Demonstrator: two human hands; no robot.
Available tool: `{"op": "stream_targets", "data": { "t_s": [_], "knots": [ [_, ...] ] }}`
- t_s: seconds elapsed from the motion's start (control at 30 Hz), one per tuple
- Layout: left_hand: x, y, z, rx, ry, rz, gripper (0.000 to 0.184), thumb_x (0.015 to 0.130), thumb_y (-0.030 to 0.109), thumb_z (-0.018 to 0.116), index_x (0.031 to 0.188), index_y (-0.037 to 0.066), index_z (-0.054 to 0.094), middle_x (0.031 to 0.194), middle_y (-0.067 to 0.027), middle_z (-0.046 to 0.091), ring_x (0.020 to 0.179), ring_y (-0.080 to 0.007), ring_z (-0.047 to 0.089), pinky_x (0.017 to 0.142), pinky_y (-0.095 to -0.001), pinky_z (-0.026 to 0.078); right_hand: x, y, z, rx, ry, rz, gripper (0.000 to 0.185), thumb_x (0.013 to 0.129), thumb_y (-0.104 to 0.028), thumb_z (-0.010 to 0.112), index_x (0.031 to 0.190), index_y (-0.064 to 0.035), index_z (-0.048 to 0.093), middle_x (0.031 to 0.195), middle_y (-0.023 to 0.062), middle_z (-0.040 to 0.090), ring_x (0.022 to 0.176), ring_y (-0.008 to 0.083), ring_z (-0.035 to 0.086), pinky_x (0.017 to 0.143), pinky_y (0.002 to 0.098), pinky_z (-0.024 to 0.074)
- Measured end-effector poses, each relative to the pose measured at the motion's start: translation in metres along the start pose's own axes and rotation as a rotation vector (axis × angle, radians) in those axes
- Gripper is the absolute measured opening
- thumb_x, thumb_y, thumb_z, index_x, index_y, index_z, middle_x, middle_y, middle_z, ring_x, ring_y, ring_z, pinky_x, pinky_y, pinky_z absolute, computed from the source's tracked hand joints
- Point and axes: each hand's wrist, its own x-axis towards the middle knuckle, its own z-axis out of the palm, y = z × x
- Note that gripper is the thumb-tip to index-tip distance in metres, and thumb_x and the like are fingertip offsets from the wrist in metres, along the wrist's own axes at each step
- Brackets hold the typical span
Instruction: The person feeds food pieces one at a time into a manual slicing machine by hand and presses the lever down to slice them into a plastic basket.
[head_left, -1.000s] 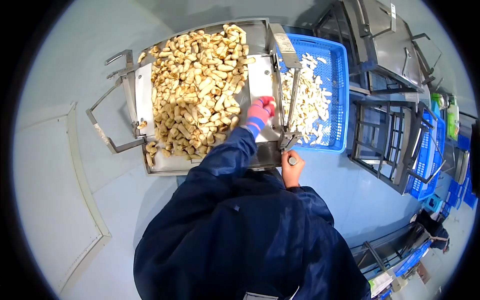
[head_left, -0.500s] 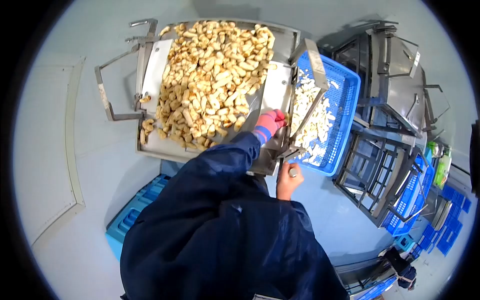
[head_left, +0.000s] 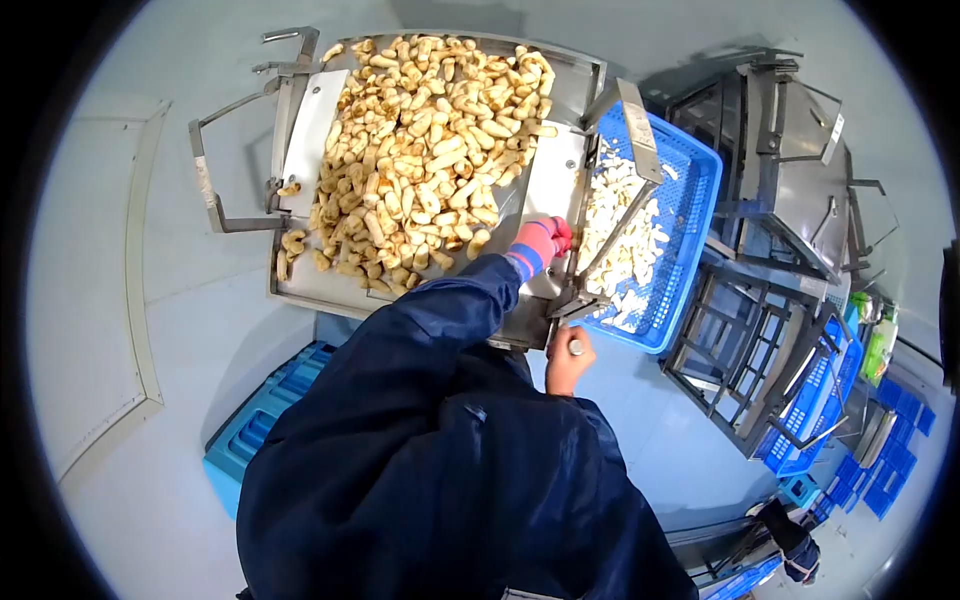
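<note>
My left hand [head_left: 541, 243], in a pink glove with blue bands, has its fingers curled together at the metal edge beside the blue basket. What its fingertips hold, if anything, is hidden. Below it, my bare right hand [head_left: 566, 366] is wrapped around a handle [head_left: 576, 347] whose round end shows above the fist. Left of my gloved hand, a heap of stubby cream pieces with brown ends [head_left: 430, 160], which look like mushrooms, covers the metal table [head_left: 340, 296]. White cut pieces [head_left: 628, 235] lie in the blue basket [head_left: 690, 235], beyond a slanting metal bar [head_left: 622, 228].
Metal frames and racks [head_left: 755, 340] stand to the right, with another blue basket [head_left: 815, 400] among them. A blue crate [head_left: 262, 415] is on the floor at lower left. Bent metal arms [head_left: 205, 180] stick out from the table's left side.
My right hand and the handle have shifted slightly left. The gloved left hand stays at the metal edge with its fingers curled. The view has moved a little.
</note>
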Motion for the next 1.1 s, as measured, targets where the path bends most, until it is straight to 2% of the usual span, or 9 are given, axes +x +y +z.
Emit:
{"op": "stream_targets", "data": {
  "t_s": [0.1,0.17,0.47,0.63,0.8,0.9,0.97,1.0,1.1],
  "knots": [
    [-0.007,0.004,0.005,0.188,0.051,0.028,0.009,0.079,-0.002,0.057,0.086,0.003,0.06,0.07,-0.0062,0.062,0.062,-0.0123,0.056,0.059,-0.0272,0.047,0.004,-0.046,-0.005,-0.028,0.043,0.044,0.025,0.08,-0.009,0.062,0.06,-0.0007,0.049,0.049,0.0053,0.044,0.05,0.0087,0.039,0.046,0.0289,0.0346],
    [-0.001,-0.011,0.008,0.097,0.034,0.007,0.008,0.079,-0.001,0.058,0.086,0.002,0.06,0.07,-0.0061,0.062,0.062,-0.0136,0.056,0.06,-0.0281,0.047,0.0,0.012,0.0,-0.026,0.013,-0.019,0.026,0.079,-0.009,0.062,0.059,-0.0006,0.048,0.049,0.0052,0.043,0.049,0.0085,0.038,0.045,0.0292,0.034],
    [0.008,-0.025,0.008,0.331,0.112,0.076,0.007,0.077,0.007,0.061,0.084,0.004,0.061,0.07,-0.0125,0.063,0.06,-0.0222,0.057,0.06,-0.0322,0.046,0.001,-0.008,-0.002,-0.055,0.036,-0.062,0.026,0.079,-0.009,0.062,0.058,-0.0008,0.047,0.048,0.0096,0.041,0.047,0.01,0.037,0.043,0.0311,0.0334],
    [-0.011,0.024,0.024,0.102,0.214,-0.11,0.004,0.08,0.002,0.058,0.083,0.003,0.062,0.066,-0.0054,0.061,0.057,-0.013,0.056,0.053,-0.0279,0.047,-0.002,0.029,0.002,-0.022,-0.032,-0.014,0.026,0.079,-0.009,0.061,0.06,0.0003,0.047,0.049,0.009,0.038,0.049,0.011,0.033,0.045,0.0322,0.0326],
    [-0.038,0.061,0.027,-0.053,0.06,0.056,0.012,0.081,0.004,0.059,0.093,0.003,0.06,0.074,-0.0055,0.062,0.065,-0.0108,0.057,0.06,-0.0238,0.047,-0.001,0.014,0.002,0.017,-0.031,-0.001,0.025,0.08,-0.008,0.061,0.061,0.0002,0.047,0.049,0.0066,0.037,0.05,0.009,0.033,0.045,0.03,0.0318],
    [-0.076,0.08,-0.02,0.752,0.173,0.341,0.019,0.079,0.013,0.063,0.097,0.006,0.059,0.088,-0.0107,0.06,0.075,-0.0225,0.06,0.068,-0.0328,0.05,0.0,0.011,0.0,-0.013,-0.04,-0.008,0.025,0.08,-0.008,0.061,0.061,0.0,0.048,0.049,0.0049,0.038,0.051,0.0081,0.035,0.045,0.0287,0.0322],
    [-0.085,0.051,-0.059,1.138,0.301,0.229,0.035,0.079,0.023,0.063,0.109,0.008,0.053,0.093,-0.0144,0.059,0.08,-0.0301,0.059,0.07,-0.0388,0.049,0.001,0.009,0.001,-0.013,-0.032,-0.019,0.024,0.08,-0.008,0.061,0.061,0.0001,0.049,0.049,0.0052,0.039,0.05,0.0081,0.036,0.045,0.0286,0.0329],
    [-0.087,0.052,-0.069,1.29,0.256,0.006,0.039,0.078,0.025,0.064,0.11,0.007,0.052,0.094,-0.0156,0.058,0.082,-0.0319,0.059,0.071,-0.0398,0.048,0.001,0.008,0.0,-0.013,-0.029,-0.028,0.023,0.08,-0.008,0.061,0.061,0.0002,0.049,0.05,0.0055,0.04,0.051,0.008,0.036,0.045,0.0285,0.0333],
    [-0.081,0.026,-0.08,1.348,0.16,-0.005,0.041,0.078,0.025,0.063,0.113,0.007,0.05,0.097,-0.0163,0.058,0.083,-0.0316,0.059,0.07,-0.04,0.048,-0.001,0.013,0.001,-0.005,-0.028,-0.04,0.023,0.08,-0.009,0.061,0.062,0.0004,0.05,0.05,0.0066,0.04,0.051,0.0078,0.037,0.045,0.0285,0.0343]
  ]
}}
